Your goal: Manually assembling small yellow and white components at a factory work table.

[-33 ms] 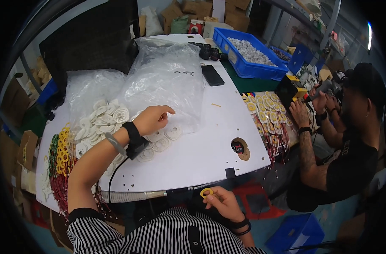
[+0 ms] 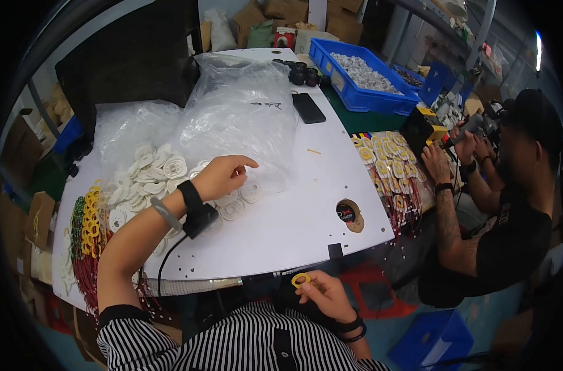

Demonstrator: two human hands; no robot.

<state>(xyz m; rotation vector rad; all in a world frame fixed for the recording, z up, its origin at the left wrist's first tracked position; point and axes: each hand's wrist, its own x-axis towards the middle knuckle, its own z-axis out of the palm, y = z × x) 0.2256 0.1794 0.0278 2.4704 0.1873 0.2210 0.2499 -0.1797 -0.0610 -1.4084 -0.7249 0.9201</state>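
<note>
My left hand (image 2: 223,178) hangs over the right side of a heap of white flat discs (image 2: 148,170). Its fingers are bent, the index finger reaching furthest right, and anything between them is hidden. Under and beside it lie more white discs (image 2: 233,208), next to a clear plastic bag (image 2: 238,117). At the table's front edge, my right hand (image 2: 330,298) pinches a yellow ring (image 2: 300,281) between thumb and fingers. A black device with a cable is strapped to my left wrist.
Wired yellow rings (image 2: 91,219) lie at the left edge. The white table (image 2: 294,229) bears a phone (image 2: 309,108) and has a round hole (image 2: 349,215) at right. A blue crate (image 2: 362,77) stands behind. To the right a person (image 2: 498,210) works beside wired discs (image 2: 389,164).
My left hand has shifted very slightly to the right over the discs. The right hand keeps hold of the yellow ring in nearly the same spot.
</note>
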